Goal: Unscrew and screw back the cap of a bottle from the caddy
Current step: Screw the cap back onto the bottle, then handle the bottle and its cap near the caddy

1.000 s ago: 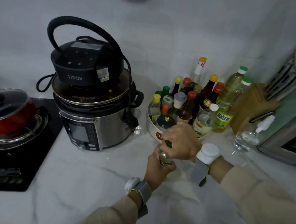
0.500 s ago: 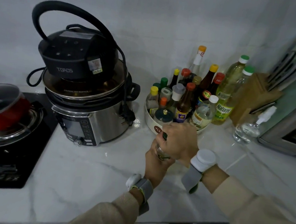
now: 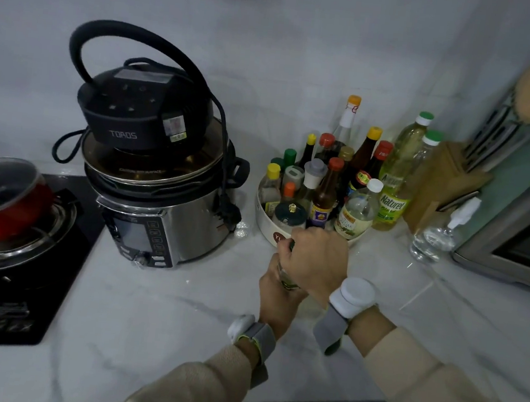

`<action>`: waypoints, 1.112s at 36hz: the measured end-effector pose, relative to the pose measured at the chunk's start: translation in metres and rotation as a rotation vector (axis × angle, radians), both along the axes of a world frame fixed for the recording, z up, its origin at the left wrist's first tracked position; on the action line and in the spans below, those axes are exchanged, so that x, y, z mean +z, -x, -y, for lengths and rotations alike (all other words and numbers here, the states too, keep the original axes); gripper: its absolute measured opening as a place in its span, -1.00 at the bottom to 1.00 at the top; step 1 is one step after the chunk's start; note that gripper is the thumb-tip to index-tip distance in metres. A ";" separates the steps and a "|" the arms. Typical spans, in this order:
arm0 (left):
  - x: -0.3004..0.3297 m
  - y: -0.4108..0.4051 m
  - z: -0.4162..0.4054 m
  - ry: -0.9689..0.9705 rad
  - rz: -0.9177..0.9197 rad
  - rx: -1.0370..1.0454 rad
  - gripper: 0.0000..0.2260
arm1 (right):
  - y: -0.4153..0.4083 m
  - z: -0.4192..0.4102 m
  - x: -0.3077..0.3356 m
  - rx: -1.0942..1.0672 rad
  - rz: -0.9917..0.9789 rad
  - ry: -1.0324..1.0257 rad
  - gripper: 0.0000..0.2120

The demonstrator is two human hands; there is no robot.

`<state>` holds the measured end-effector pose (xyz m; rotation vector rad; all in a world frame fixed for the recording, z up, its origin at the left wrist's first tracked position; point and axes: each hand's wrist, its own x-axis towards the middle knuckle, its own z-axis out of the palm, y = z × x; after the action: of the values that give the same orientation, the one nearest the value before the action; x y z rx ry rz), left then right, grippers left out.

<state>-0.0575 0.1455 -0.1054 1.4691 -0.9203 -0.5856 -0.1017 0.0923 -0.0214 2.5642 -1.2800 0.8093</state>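
A small bottle [image 3: 286, 278] stands on the marble counter just in front of the round white caddy [image 3: 266, 224]. My left hand [image 3: 276, 297] wraps around its body from below. My right hand [image 3: 316, 262] closes over its top; only a sliver of the dark green cap [image 3: 291, 245] shows between the fingers. Most of the bottle is hidden by both hands. The caddy holds several sauce and oil bottles with red, yellow, green and white caps.
A steel pressure cooker [image 3: 163, 219] with a black lid unit stacked on it stands left of the caddy. A red pot [image 3: 5, 203] sits on the stove at far left. Two oil bottles [image 3: 395, 188], a wooden knife block [image 3: 445, 187], a pump bottle [image 3: 436, 235] and an oven [image 3: 521, 237] line the right.
Both hands stay clamped on the bottle in the same spot. My right hand has turned slightly on the cap. The view itself has shifted a little.
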 end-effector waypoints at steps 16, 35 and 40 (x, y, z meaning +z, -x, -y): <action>0.001 -0.014 -0.013 -0.132 0.064 -0.193 -0.50 | 0.020 -0.022 0.010 -0.082 0.083 -0.387 -0.46; 0.022 -0.026 -0.008 -0.115 0.080 -0.141 -0.53 | 0.038 -0.004 0.020 0.034 0.463 -0.524 -0.76; 0.074 -0.026 0.038 -0.034 0.175 -0.204 -0.56 | 0.041 0.027 0.072 0.026 0.550 -0.379 -0.80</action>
<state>-0.0316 0.1072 -0.0319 1.4834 -1.2128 -0.6310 -0.1423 0.0648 0.0506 2.7461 -1.6889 1.4808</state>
